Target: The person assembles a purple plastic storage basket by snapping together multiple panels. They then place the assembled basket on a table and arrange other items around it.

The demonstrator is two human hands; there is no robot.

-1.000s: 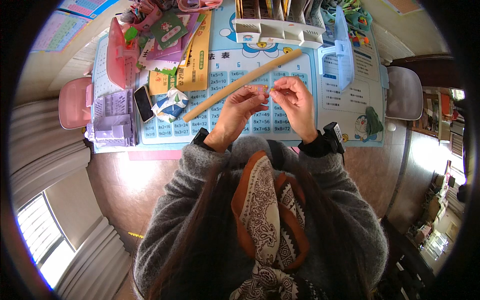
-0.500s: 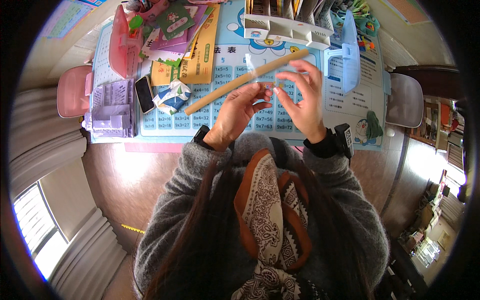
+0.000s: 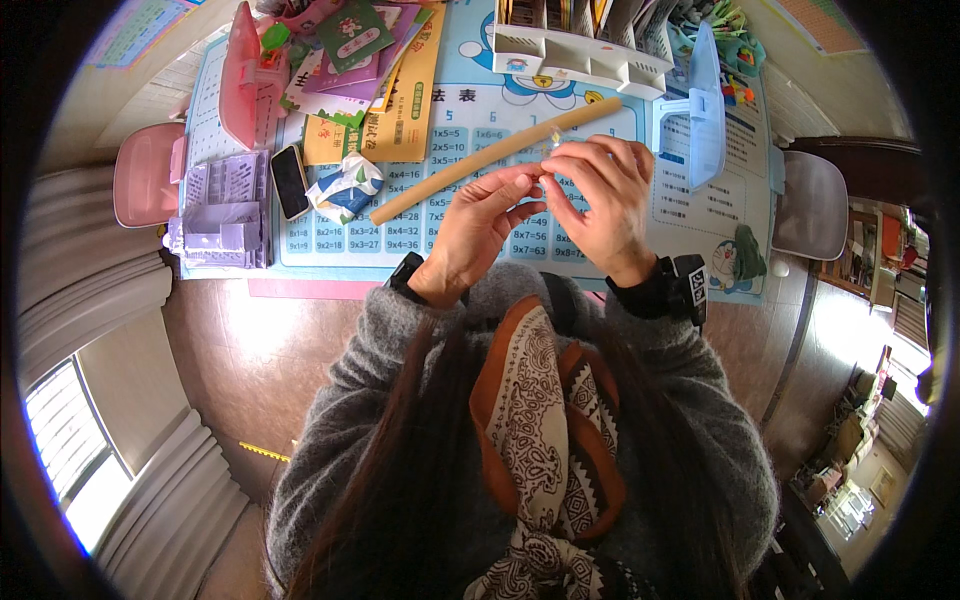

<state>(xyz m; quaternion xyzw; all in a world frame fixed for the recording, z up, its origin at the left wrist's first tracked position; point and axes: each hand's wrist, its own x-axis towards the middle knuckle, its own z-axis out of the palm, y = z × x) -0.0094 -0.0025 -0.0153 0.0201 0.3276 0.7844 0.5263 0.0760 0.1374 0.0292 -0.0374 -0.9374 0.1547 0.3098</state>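
I bring my left hand (image 3: 480, 222) and right hand (image 3: 605, 200) together above the surface (image 3: 700, 255), thumbs and fingertips drawn in close. A small clear wrapper (image 3: 553, 141) with a bit of yellow pokes up at my right fingertips; my fingers overlap so much that I cannot tell which hand grips it. Just beyond them a tan rod (image 3: 475, 163) lies slanted, its far end toward the white organizer (image 3: 580, 58). Left of the rod's near end sits a crumpled white, blue and green packet (image 3: 346, 188), with a dark-screened phone (image 3: 291, 182) just beside it.
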